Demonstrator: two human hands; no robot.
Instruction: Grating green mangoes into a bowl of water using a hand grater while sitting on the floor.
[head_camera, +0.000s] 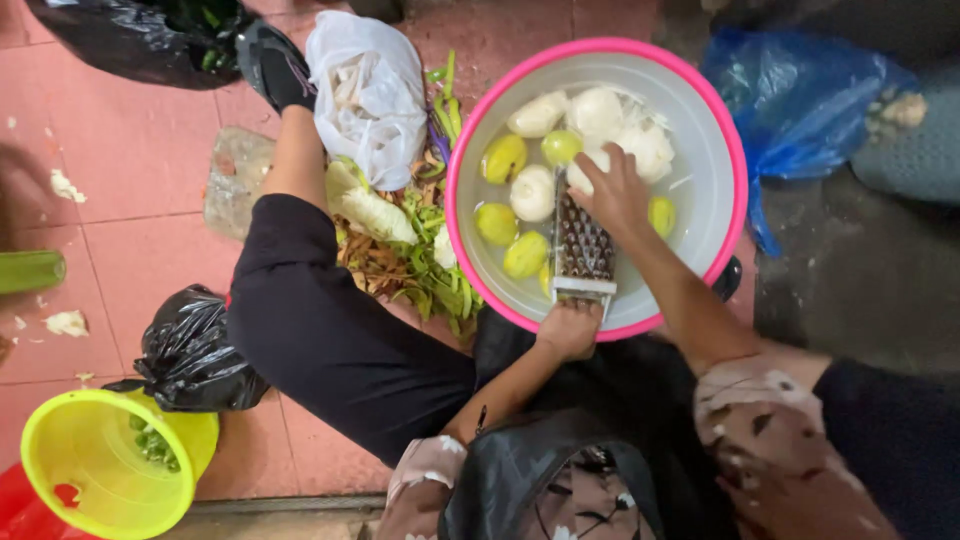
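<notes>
A white basin with a pink rim (722, 130) sits on the floor and holds water, peeled white vegetables (598, 112) and several yellow-green fruits (504, 158). A metal grater (582, 248) leans into the basin from its near rim. My left hand (570, 328) grips the grater's lower end at the rim. My right hand (616, 192) presses a white piece against the top of the grater; the piece is mostly hidden under the fingers.
Green and brown peelings (415, 262) lie left of the basin, next to a white plastic bag (370, 92). A blue bag (800, 100) lies to the right. Black bags (192, 352), a yellow bucket (110, 465) and my outstretched leg (310, 300) fill the left side.
</notes>
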